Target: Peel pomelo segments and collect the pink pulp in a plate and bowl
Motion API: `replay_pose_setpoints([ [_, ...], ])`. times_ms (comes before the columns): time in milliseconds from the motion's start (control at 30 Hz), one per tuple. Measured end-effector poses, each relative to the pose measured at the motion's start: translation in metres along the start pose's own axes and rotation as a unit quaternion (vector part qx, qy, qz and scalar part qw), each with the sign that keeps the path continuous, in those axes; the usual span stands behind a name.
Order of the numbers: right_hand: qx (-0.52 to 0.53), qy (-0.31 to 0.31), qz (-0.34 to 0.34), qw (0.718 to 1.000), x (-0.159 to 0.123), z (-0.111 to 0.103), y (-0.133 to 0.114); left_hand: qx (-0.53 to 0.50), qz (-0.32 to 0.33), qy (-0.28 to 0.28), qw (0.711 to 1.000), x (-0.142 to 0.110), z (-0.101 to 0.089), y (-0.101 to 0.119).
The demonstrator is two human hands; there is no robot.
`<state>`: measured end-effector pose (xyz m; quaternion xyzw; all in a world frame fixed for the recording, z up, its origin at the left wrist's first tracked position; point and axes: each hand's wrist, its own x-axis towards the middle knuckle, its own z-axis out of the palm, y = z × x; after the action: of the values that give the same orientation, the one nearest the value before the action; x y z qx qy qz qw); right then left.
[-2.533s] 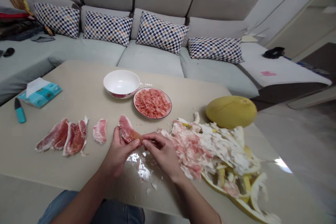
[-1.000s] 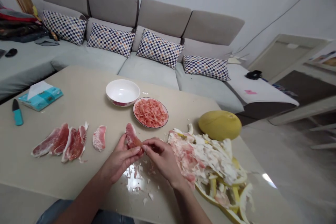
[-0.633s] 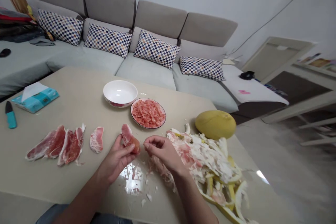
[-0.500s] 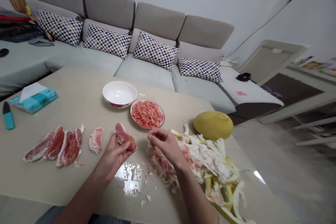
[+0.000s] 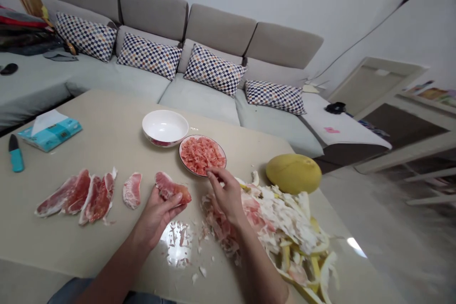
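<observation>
A home living room (cosy, lived-in): a long grey sofa (image 5: 210, 99) with checkered cushions (image 5: 149, 56).

Here's the beige counter (image 5: 107, 109), and it's packed! Far left, a teal-handled knife (image 5: 16, 161) lies just beside a blue tissue packet (image 5: 50, 135). At centre, a white bowl (image 5: 165, 126) sits right next to a plate of pink pomelo pulp (image 5: 202, 156). Front left, peeled pomelo segments (image 5: 62, 194) overlap in a row, with a single segment (image 5: 131, 191) just apart. On the right, a big heap of pith and peel (image 5: 281, 228) sprawls out, a whole yellow pomelo (image 5: 294, 173) just behind it, and pale scraps (image 5: 178, 247) scatter toward the front!
</observation>
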<state>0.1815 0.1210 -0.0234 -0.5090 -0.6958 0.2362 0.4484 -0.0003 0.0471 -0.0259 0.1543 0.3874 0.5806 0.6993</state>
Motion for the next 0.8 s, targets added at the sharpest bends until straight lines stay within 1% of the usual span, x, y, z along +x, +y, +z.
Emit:
replay_pose_setpoints([
  [67, 0.051, -0.065, 0.046, 0.995, -0.02, 0.0, -0.015, 0.01, 0.009, 0.0, 1.0, 0.001, 0.0, -0.002],
  [133, 0.089, -0.128, 0.088, 0.984, -0.034, 0.002, -0.026, 0.02, 0.019, 0.002, 1.0, 0.002, 0.0, -0.005],
  [200, 0.105, -0.158, 0.112, 0.975, -0.042, 0.005, -0.032, 0.028, 0.031, 0.003, 0.999, 0.002, 0.0, -0.007],
  [333, 0.132, -0.148, 0.136, 0.971, -0.045, 0.011, -0.031, 0.055, 0.06, 0.007, 0.997, 0.004, -0.001, -0.012],
  [433, 0.157, -0.144, 0.158, 0.964, -0.047, 0.012, -0.029, 0.082, 0.069, 0.013, 0.994, 0.005, -0.002, -0.015],
  [533, 0.185, -0.148, 0.176, 0.955, -0.048, 0.01, -0.029, 0.088, 0.055, 0.016, 0.994, 0.005, -0.001, -0.014],
  [667, 0.223, -0.162, 0.195, 0.941, -0.046, 0.008, -0.028, 0.066, 0.023, 0.006, 0.998, 0.002, 0.001, -0.009],
  [800, 0.299, -0.202, 0.219, 0.907, -0.044, 0.007, -0.02, 0.04, 0.003, -0.021, 0.999, 0.003, 0.0, -0.007],
])
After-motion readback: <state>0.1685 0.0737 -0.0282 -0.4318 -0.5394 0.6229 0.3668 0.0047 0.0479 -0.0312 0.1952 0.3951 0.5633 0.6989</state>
